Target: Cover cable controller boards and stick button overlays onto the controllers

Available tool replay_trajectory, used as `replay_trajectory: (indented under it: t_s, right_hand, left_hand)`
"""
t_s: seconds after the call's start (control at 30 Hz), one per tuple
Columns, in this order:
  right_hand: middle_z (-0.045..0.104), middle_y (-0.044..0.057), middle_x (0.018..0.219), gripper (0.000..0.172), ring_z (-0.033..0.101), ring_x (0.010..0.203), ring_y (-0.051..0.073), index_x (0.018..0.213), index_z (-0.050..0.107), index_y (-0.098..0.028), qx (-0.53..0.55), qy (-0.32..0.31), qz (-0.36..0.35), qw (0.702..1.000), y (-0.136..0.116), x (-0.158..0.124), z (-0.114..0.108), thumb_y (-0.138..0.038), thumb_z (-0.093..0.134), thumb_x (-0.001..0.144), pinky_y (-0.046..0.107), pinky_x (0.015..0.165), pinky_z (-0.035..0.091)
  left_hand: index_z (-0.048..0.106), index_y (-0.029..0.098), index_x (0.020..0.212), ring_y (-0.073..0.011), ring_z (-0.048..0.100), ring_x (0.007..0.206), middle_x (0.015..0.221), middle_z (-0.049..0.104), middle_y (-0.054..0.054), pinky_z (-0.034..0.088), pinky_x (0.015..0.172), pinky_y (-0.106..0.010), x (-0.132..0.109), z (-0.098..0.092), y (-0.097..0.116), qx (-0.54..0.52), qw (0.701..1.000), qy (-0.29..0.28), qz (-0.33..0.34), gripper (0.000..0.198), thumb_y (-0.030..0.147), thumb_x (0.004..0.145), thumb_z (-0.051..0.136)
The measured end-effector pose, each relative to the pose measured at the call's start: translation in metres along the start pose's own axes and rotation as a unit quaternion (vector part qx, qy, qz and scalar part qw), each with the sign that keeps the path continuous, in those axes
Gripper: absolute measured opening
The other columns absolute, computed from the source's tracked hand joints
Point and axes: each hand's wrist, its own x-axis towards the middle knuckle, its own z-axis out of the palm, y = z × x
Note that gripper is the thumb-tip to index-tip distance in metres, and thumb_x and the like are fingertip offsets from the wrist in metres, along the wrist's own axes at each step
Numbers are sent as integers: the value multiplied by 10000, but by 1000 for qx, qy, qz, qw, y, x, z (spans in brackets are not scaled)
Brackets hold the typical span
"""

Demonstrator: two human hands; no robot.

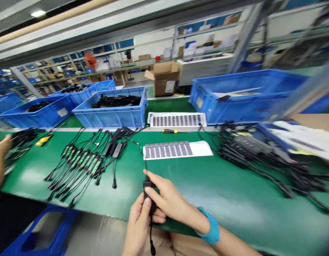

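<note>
Both my hands meet at the near edge of the green table [207,185]. My left hand [138,222] and my right hand [168,199] are closed together on a small black inline module with a cable [147,186]; its cord hangs down below my left hand. A blue band circles my right wrist. Just beyond my hands lies a white sheet of grey labels [177,149]. A row of finished black cable units [84,160] is laid out to the left.
A tangled pile of black cables [260,156] lies at the right. Another label sheet [177,120] and a yellow-handled screwdriver [170,131] lie farther back. Blue bins [113,115] stand behind. Another person's hand [0,153] reaches in at the far left.
</note>
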Motion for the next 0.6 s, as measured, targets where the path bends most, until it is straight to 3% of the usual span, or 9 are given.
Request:
replay_trajectory:
  t_s: [0.1,0.2,0.27,0.33,0.4,0.43,0.53,0.6]
  right_hand:
    - [687,66,932,444,648,849,190,1350,526,-189,90,15,-2,996,-14,27,-30,-272,441,922,313,767,544]
    - [629,19,818,443,617,707,144,1372,461,-178,154,112,25,981,-29,47,-94,-279,385,948,236,604,508]
    - [623,14,803,443,606,703,149,1371,465,-177,76,192,14,978,-33,46,-148,-293,416,946,243,605,491]
    - [651,26,832,441,619,776,177,1366,490,-194,-76,249,-12,966,-28,38,-201,-305,457,940,277,682,499]
    - [684,62,960,445,631,895,212,1367,499,-185,-247,284,8,926,-15,25,-248,-292,477,936,317,782,496]
    - [688,83,1037,445,631,959,224,1368,502,-174,-330,277,51,901,-5,18,-267,-279,485,936,326,835,485]
    - [681,148,1134,395,622,1061,258,1300,569,-120,-475,237,198,824,26,1,-302,-184,474,922,342,918,450]
    - [682,211,1095,357,632,1044,300,1206,625,-65,-488,230,251,804,45,-5,-305,-130,482,885,388,910,453]
  left_hand:
    - [595,192,1301,-293,676,1046,1198,692,-151,568,883,-410,9,-13,16,43,997,-43,38,639,649,857,553]
    - [612,234,1295,-304,585,1225,1341,622,-122,465,1051,-431,26,-29,30,226,968,-92,57,565,598,865,575]
    - [637,253,1264,-306,592,1215,1333,631,-105,449,1063,-440,36,-38,35,349,930,-92,73,518,560,847,618]
    - [649,265,1249,-315,630,1145,1305,649,-104,490,1005,-454,42,-45,37,422,898,-61,111,505,571,850,594]
    - [656,276,1238,-322,647,1105,1302,651,-102,532,933,-446,47,-47,39,464,872,-34,150,483,567,865,560]
    - [660,282,1232,-327,644,1114,1308,648,-99,543,912,-439,49,-46,40,483,859,-34,166,467,557,870,552]
    - [652,283,1246,-335,598,1204,1357,613,-93,533,944,-442,56,-40,48,548,812,-77,185,439,511,891,530]
    - [625,264,1285,-327,567,1251,1400,575,-102,506,993,-457,64,-33,54,594,777,-103,182,448,479,916,490]
